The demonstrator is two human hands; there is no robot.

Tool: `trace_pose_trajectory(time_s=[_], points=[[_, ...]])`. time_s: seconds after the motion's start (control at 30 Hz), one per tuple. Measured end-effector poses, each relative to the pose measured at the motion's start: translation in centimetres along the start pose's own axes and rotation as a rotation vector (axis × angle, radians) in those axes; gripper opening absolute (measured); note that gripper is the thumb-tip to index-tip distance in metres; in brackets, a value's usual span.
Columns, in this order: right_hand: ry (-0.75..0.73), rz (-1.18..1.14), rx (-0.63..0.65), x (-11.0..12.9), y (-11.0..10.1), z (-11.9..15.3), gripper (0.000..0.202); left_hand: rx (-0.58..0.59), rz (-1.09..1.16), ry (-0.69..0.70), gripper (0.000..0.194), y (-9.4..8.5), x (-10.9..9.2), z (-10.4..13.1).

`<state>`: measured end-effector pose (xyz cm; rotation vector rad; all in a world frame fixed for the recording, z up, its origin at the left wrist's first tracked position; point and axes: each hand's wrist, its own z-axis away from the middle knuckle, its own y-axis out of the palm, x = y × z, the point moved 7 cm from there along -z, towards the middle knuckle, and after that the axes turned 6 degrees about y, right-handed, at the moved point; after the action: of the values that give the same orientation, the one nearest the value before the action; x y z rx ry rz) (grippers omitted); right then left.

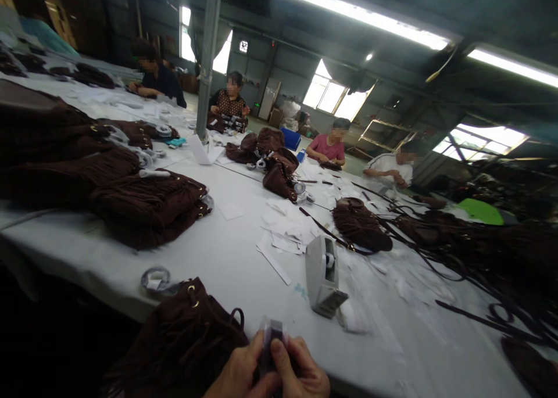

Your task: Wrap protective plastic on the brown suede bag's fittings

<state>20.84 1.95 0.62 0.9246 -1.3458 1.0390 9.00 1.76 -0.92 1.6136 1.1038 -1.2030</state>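
At the bottom edge both my hands meet over a brown fringed suede bag (183,345) that lies in front of me. My left hand (238,372) and my right hand (300,372) together pinch a small dark strap end wrapped in clear film (271,335), thumbs pressed on it. A grey tape dispenser (323,276) stands on the white table (235,258) just beyond my right hand. A roll of tape (156,279) lies by the bag's top left.
Piles of brown fringed bags (143,206) cover the table's left; another bag (361,226) and long straps spread to the right. Paper scraps (288,235) litter the middle. Several other people work along the far side. A metal post (207,61) rises from the table.
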Motion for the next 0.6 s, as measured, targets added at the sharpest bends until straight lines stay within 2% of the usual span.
trace_pose_trajectory(time_s=[0.13, 0.2, 0.27, 0.33, 0.43, 0.53, 0.6], points=[[-0.058, 0.048, -0.019, 0.0, 0.1, -0.2, 0.032, -0.157, 0.147, -0.087, 0.021, -0.5, 0.7, -0.1], [-0.085, 0.089, 0.012, -0.1, 0.1, -0.4, 0.034, -0.160, 0.201, -0.119, 0.021, -0.6, 0.8, -0.5], [-0.166, 0.165, 0.072, 0.2, 0.1, -0.6, 0.034, -0.109, 0.281, -0.158, 0.027, -0.6, 0.5, -1.1], [-0.335, 0.287, 0.148, 1.0, 0.0, -0.6, 0.030, -0.054, 0.412, -0.217, 0.032, -0.6, 0.1, -1.5], [-0.723, 0.559, 0.242, 2.9, 0.2, 0.0, 0.025, -0.042, 0.614, -0.347, 0.034, -1.1, -0.3, -1.7], [-1.087, 0.778, 0.254, 4.2, 0.3, 0.9, 0.028, 0.031, 0.695, -0.453, 0.033, -1.0, -0.6, -1.8], [-1.189, 0.828, 0.243, 4.6, 0.5, 1.2, 0.023, 0.069, 0.717, -0.473, 0.033, -0.8, -0.7, -1.9]])
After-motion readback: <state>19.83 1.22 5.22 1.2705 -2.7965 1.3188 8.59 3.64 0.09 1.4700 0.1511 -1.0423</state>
